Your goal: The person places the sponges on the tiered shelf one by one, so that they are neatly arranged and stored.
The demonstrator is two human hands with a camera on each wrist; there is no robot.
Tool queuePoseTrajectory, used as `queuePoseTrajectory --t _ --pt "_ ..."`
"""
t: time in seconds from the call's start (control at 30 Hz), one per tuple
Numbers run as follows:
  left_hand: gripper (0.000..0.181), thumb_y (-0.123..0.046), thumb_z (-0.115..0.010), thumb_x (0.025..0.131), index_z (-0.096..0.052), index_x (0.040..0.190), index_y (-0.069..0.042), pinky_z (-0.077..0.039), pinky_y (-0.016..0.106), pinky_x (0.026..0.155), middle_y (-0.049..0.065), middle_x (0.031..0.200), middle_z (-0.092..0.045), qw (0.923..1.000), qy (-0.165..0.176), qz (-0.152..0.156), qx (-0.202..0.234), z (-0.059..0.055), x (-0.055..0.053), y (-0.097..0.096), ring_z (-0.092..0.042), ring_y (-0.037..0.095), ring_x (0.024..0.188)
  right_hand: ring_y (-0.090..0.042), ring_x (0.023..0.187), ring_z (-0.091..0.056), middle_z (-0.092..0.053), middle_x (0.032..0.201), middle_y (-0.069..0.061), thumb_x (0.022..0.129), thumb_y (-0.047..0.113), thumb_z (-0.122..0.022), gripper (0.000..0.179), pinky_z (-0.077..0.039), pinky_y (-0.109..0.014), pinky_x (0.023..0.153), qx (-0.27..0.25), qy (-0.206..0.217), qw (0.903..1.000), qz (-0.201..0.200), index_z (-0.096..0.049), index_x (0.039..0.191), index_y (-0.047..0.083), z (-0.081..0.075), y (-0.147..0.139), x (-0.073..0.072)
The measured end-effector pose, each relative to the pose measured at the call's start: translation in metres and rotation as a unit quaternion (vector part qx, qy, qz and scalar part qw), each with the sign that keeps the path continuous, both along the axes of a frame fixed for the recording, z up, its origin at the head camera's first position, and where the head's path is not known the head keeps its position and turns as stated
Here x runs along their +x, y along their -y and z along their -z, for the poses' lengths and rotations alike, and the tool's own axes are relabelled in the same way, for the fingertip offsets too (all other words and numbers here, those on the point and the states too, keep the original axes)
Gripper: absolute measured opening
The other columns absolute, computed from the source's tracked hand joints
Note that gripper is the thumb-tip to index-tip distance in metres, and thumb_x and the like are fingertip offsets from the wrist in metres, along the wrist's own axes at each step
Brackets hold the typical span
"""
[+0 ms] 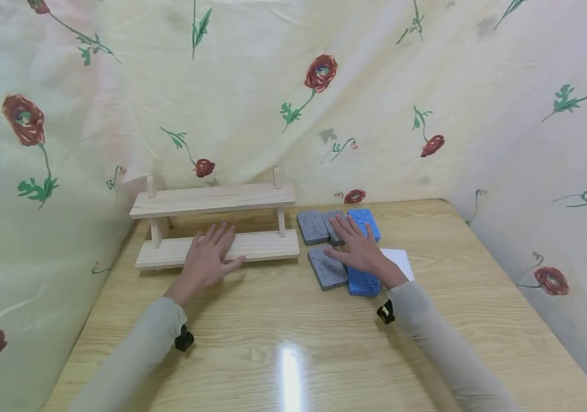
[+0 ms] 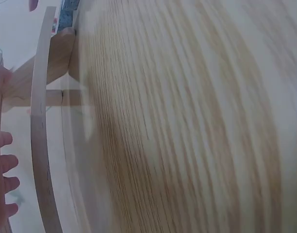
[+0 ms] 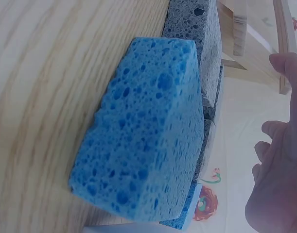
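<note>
My left hand (image 1: 205,258) hovers by the lower board of a two-tier wooden shelf (image 1: 268,246), its fingers spread and nothing in them. In the left wrist view its fingertips (image 2: 10,162) show beyond the shelf's edge. Over a group of sponges is my right hand (image 1: 359,249), fingers straight and apart, holding nothing. A blue sponge (image 1: 364,283) lies under its wrist side, and another blue sponge (image 1: 365,220) sits behind the fingers. Grey sponges lie nearby: one grey sponge (image 1: 328,269) in front, one (image 1: 312,228) behind, and a third partly hidden by the fingertips.
A flat white item (image 1: 399,262) lies right of the sponges, partly covered by my right forearm. Everything stands on a wood-grain table (image 1: 252,337). A flowered cloth (image 1: 376,86) hangs behind and at both sides of the table.
</note>
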State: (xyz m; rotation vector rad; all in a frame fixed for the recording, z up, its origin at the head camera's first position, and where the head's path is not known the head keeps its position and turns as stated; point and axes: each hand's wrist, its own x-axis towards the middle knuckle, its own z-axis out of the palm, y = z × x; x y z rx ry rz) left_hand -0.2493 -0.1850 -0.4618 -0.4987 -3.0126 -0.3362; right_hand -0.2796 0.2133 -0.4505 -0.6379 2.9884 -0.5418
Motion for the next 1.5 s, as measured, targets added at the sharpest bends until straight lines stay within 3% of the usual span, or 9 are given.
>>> queuePoseTrajectory --t 0.2,0.5,0.73,1.03,1.23,1.5 --pt "0.090 -0.073 -0.041 0.097 -0.015 0.165 -0.020 -0.007 0.062 0.127 0.011 0.171 -0.016 0.9998 0.000 -0.007 -0.016 -0.001 0.003 0.015 -0.015 0.036 0.158 -0.037 0.160 0.000 -0.010 0.173 -0.011 0.099 0.061 -0.053 0.088 0.007 -0.071 0.121 -0.003 0.005 0.9999 -0.010 -0.011 0.165 0.021 -0.002 0.000 0.001" --pt "0.089 -0.068 -0.048 0.097 -0.021 0.164 -0.016 -0.010 0.063 0.126 0.015 0.170 -0.020 0.9995 -0.016 -0.009 -0.026 -0.003 0.009 0.036 -0.019 0.039 0.157 -0.028 0.161 0.005 -0.006 0.174 -0.004 0.099 0.059 -0.054 0.088 0.010 -0.067 0.123 -0.002 0.011 0.9995 -0.029 -0.008 0.165 0.024 -0.008 0.003 0.002" --pt "0.091 -0.064 -0.053 0.096 -0.022 0.163 -0.011 -0.011 0.064 0.125 0.018 0.169 -0.022 0.9993 -0.018 -0.024 -0.025 0.000 0.014 0.056 -0.018 0.041 0.156 -0.036 0.160 -0.004 -0.012 0.173 -0.008 0.096 0.055 -0.062 0.092 0.004 -0.071 0.121 0.007 0.003 0.9978 -0.066 -0.012 0.165 0.019 -0.011 0.006 0.004" --pt "0.090 -0.058 -0.060 0.094 -0.030 0.159 -0.002 -0.018 0.066 0.121 0.024 0.163 -0.032 0.9971 -0.064 -0.040 0.006 0.002 0.021 0.086 -0.028 0.045 0.151 -0.041 0.158 -0.010 -0.019 0.171 -0.014 0.090 0.057 -0.069 0.099 0.002 -0.072 0.121 0.039 0.010 0.9922 -0.118 -0.021 0.163 0.011 -0.011 0.008 0.010" --pt "0.090 -0.052 -0.067 0.091 -0.036 0.154 0.003 -0.026 0.066 0.117 0.028 0.156 -0.041 0.9929 -0.104 -0.050 0.031 0.005 0.023 0.103 -0.037 0.047 0.143 -0.041 0.157 -0.014 -0.023 0.170 -0.013 0.085 0.063 -0.072 0.104 -0.004 -0.074 0.120 0.062 0.002 0.9884 -0.139 -0.025 0.163 0.012 -0.008 0.006 0.012" --pt "0.083 -0.051 -0.068 0.092 -0.043 0.148 0.005 -0.031 0.067 0.112 0.030 0.149 -0.044 0.9884 -0.107 -0.070 0.082 0.008 0.024 0.119 -0.041 0.050 0.136 -0.041 0.156 -0.018 -0.028 0.168 -0.013 0.079 0.062 -0.078 0.108 -0.006 -0.073 0.121 0.072 0.006 0.9862 -0.149 -0.030 0.161 0.012 -0.003 0.001 0.012"
